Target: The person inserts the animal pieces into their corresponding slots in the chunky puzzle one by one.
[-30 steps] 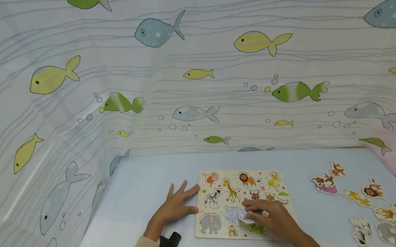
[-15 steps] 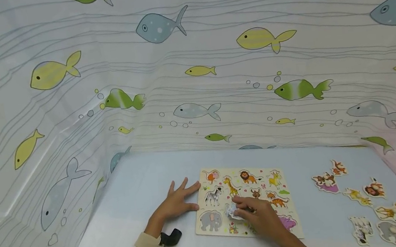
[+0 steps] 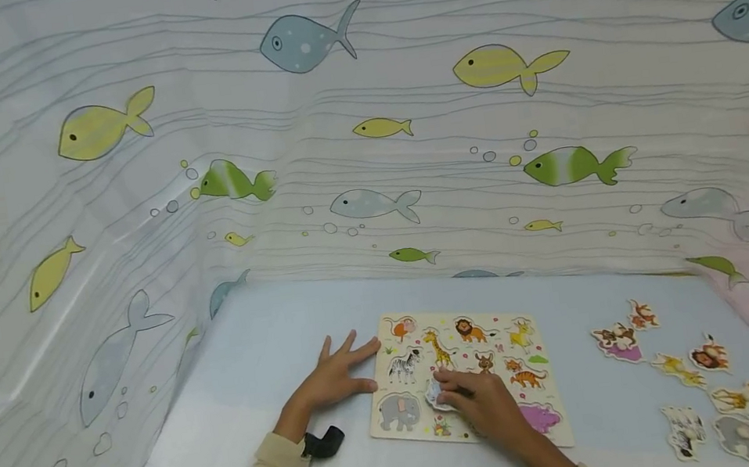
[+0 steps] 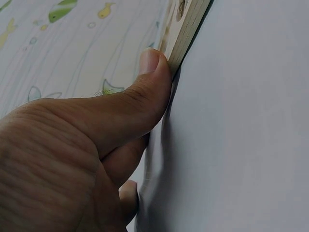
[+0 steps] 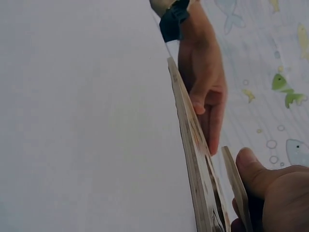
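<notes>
A wooden animal puzzle board (image 3: 435, 318) lies flat on the table. My right hand (image 3: 478, 401) pinches a grey-blue animal puzzle piece (image 3: 435, 397) over the board's lower middle; the fingers cover much of it, so its kind is unclear. From the right wrist view, this piece (image 5: 235, 176) stands tilted, with a gap between its upper edge and the board; its lower end is hidden. My left hand (image 3: 333, 381) has spread fingers and touches the board's left edge. The left thumb (image 4: 154, 67) presses on that edge in the left wrist view.
Right of the board lie several loose animal pieces, among them an elephant (image 3: 746, 439), a zebra (image 3: 685, 432), a lion (image 3: 709, 357) and a giraffe (image 3: 730, 400). A fish-patterned curtain (image 3: 365, 164) encloses the table (image 3: 300, 314) at the back and sides.
My right hand has carried the piece left, from beside the grey-blue animal picture to over it, uncovering the tiger and purple hippo pictures. The left hand stays at the board's edge.
</notes>
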